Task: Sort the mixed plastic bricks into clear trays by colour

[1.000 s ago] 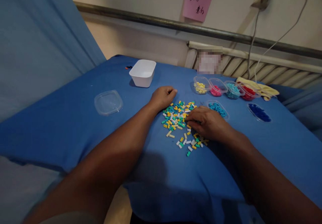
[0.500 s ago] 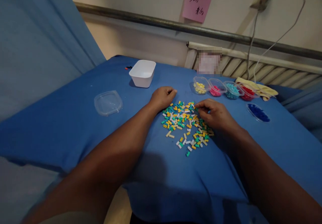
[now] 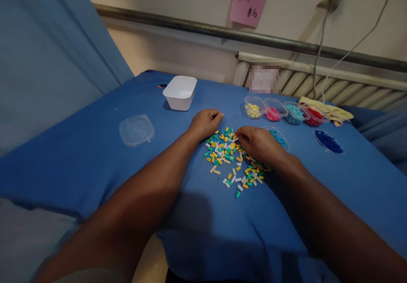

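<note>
A loose spread of small toy building bricks (image 3: 226, 151) in yellow, white, green, blue and cream lies on the blue cloth. My left hand (image 3: 206, 123) rests closed at the upper left edge of the spread; whatever its curled fingers hold, if anything, is hidden. Over the top right part of the bricks is my right hand (image 3: 258, 142), fingertips pinched together down among them. Anything between those fingertips is too small to make out. Partly covered behind the right hand stands a clear tub of light blue bricks (image 3: 277, 139).
Clear tubs of yellow bricks (image 3: 253, 111), pink bricks (image 3: 272, 114), turquoise bricks (image 3: 294, 114) and red bricks (image 3: 314, 117) line the back. Dark blue bricks (image 3: 328, 141) sit rightward. A white bin (image 3: 179, 93) and clear lid (image 3: 137, 130) are leftward. A yellow cloth (image 3: 330, 111) lies behind.
My right hand has shifted left across the bricks, uncovering the tub of light blue bricks behind it. My left hand has stayed in place.
</note>
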Action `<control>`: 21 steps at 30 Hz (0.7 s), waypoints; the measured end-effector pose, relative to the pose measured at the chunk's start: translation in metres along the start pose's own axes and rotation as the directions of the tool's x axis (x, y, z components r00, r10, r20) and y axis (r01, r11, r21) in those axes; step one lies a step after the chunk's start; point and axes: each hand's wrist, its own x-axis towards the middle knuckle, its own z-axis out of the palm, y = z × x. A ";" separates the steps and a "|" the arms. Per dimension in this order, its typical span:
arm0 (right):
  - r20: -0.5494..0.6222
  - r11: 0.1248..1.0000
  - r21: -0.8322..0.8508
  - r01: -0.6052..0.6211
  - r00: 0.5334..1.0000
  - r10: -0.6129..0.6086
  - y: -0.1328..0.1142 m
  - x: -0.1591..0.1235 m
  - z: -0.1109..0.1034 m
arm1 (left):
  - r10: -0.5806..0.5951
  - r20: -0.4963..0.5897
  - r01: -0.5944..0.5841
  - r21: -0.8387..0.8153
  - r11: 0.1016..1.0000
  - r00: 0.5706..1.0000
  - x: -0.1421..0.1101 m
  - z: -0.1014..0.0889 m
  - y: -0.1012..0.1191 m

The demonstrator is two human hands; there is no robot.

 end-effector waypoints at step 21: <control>-0.315 0.963 -0.087 -0.255 0.924 0.216 0.081 -0.038 -0.024 | 0.003 0.009 -0.003 -0.012 1.000 1.000 0.001 0.000 -0.003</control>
